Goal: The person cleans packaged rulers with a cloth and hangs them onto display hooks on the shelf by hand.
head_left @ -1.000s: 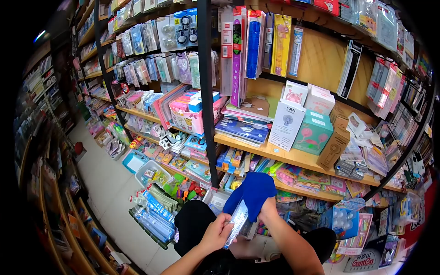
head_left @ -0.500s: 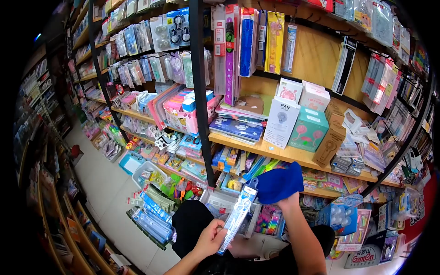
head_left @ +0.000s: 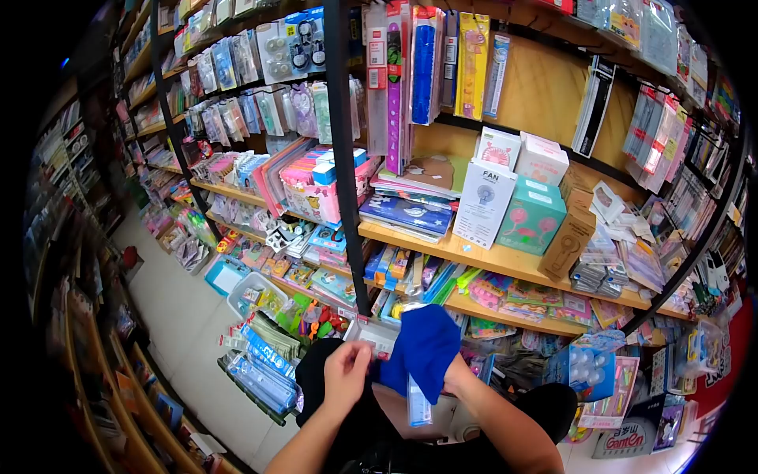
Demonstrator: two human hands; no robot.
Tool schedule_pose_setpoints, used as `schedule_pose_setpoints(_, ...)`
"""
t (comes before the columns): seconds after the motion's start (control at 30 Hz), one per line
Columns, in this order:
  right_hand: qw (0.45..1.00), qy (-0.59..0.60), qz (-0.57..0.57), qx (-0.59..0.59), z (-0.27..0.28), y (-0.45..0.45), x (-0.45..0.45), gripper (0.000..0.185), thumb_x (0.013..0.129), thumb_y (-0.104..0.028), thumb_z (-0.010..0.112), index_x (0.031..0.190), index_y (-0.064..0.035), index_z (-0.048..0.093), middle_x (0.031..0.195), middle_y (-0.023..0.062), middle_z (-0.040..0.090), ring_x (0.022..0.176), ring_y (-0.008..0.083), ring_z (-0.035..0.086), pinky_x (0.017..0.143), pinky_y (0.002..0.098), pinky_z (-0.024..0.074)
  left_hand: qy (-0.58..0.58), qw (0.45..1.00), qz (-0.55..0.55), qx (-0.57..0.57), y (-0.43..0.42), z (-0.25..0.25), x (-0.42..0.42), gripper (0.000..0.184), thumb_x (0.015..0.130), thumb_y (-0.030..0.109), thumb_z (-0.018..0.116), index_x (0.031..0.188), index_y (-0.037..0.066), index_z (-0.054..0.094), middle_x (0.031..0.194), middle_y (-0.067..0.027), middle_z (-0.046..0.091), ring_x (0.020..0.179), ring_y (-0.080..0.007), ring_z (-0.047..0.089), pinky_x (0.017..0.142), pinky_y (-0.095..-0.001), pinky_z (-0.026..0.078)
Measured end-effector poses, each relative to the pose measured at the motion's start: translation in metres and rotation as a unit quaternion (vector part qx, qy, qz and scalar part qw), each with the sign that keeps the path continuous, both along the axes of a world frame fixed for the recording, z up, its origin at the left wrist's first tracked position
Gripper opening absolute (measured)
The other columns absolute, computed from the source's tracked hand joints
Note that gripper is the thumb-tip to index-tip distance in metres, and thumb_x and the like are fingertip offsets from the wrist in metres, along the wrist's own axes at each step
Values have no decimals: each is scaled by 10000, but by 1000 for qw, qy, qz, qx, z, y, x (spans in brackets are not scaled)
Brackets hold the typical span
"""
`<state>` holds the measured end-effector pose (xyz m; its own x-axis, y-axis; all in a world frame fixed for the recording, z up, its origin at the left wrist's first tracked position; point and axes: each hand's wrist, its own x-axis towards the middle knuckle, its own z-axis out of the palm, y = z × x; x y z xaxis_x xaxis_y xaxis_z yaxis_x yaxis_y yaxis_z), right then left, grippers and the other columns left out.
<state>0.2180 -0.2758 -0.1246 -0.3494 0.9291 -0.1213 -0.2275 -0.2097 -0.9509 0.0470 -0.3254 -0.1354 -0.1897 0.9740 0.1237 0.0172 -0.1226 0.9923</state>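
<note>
A blue cloth [head_left: 429, 344] hangs from my right hand [head_left: 455, 378], whose fingers are closed on it and partly hidden behind it. The cloth covers the middle of a slim blue-and-white package [head_left: 419, 411] in clear plastic; its lower end sticks out beneath. Whether my right hand also grips the package is hidden by the cloth. To the left of the cloth, my left hand [head_left: 347, 371] is raised with curled fingers and thumb together, apart from the package, and I see nothing in it.
A wooden shelf [head_left: 442, 246] in front bears a white fan box [head_left: 483, 204], a green box [head_left: 530, 217] and a brown box [head_left: 567, 245]. A dark crate [head_left: 260, 387] of blue packages stands on the floor at left. A black post [head_left: 345, 158] rises between shelf sections.
My left hand has let go of the package and moved up and left. My right hand has brought the blue cloth down and left over the package.
</note>
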Motion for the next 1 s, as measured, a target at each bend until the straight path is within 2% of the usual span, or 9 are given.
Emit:
schedule_pose_setpoints(0.1, 973, -158, 99, 137, 18, -4, -8, 479, 796, -100, 609, 1234, -64, 418, 1125, 37, 510, 960, 104, 509, 772, 254, 454, -90, 995, -49, -3, 25, 22, 8, 283, 888, 205, 497, 1048, -18, 565, 949, -39, 587, 881, -100, 536, 746, -212, 408)
schedule_pose_setpoints(0.2, 968, -207, 110, 93, 29, -12, -23, 509, 789, -114, 619, 1248, -61, 404, 1137, 45, 504, 966, 114, 513, 783, 256, 452, -292, 936, -134, -140, 46, 16, 9, 351, 914, 273, 432, 1054, -23, 560, 1024, -99, 582, 928, -171, 551, 838, -292, 417)
schedule_pose_setpoints(0.3, 985, -117, 119, 32, 40, -16, -18, 510, 788, -137, 624, 1241, -61, 403, 1088, 45, 527, 944, 128, 528, 786, 263, 451, -390, 895, -114, -182, 52, 7, 10, 414, 933, 292, 352, 1047, -57, 541, 1074, -165, 570, 986, -242, 552, 895, -346, 408)
schedule_pose_setpoints(0.4, 960, -49, 241, -135, -17, -7, -1, 430, 788, -158, 623, 1164, -56, 441, 983, 44, 562, 891, 123, 545, 745, 257, 457, -435, 887, -58, -147, 61, -3, -5, 467, 942, 324, 287, 1064, -68, 509, 1087, -190, 561, 1014, -282, 541, 913, -370, 399)
schedule_pose_setpoints(0.5, 928, -271, 240, 91, 41, -33, -4, 248, 785, -221, 601, 946, -46, 530, 854, 68, 565, 796, 164, 557, 700, 288, 445, -480, 870, 7, -111, 73, -7, -39, 471, 953, 321, 252, 1079, -83, 461, 1067, -205, 564, 1036, -295, 530, 914, -386, 403)
schedule_pose_setpoints(0.67, 947, -235, 196, 99, 10, -30, 3, 304, 791, -211, 604, 1022, -44, 500, 914, 73, 560, 812, 158, 551, 704, 288, 448, -501, 864, 7, -59, 61, 0, -33, 414, 938, 327, 329, 1146, -23, 408, 1068, -163, 557, 1020, -271, 527, 884, -384, 419)
schedule_pose_setpoints(0.77, 959, -200, 195, 40, -7, -23, 11, 450, 795, -155, 616, 1194, -56, 432, 1022, 44, 556, 880, 105, 545, 727, 243, 465, -355, 930, -82, -52, 38, -13, 1, 320, 923, 250, 411, 1116, -3, 447, 1018, -124, 576, 964, -234, 548, 851, -355, 434)
schedule_pose_setpoints(0.83, 970, -171, 171, -32, -19, -18, 10, 489, 799, -140, 609, 1238, -64, 407, 1066, 40, 543, 898, 107, 539, 743, 241, 465, -344, 919, -30, -189, 25, -30, 30, 227, 901, 165, 460, 1063, 8, 493, 973, -89, 587, 921, -200, 558, 823, -333, 444)
schedule_pose_setpoints(1.0, 987, -92, 107, 75, 11, -26, -1, 425, 795, -173, 590, 1173, -60, 432, 1061, 59, 493, 954, 152, 495, 812, 268, 407, -377, 914, -38, -142, 27, -3, 27, 196, 915, 132, 420, 1002, -25, 500, 904, -131, 598, 815, -207, 586, 766, -325, 464)
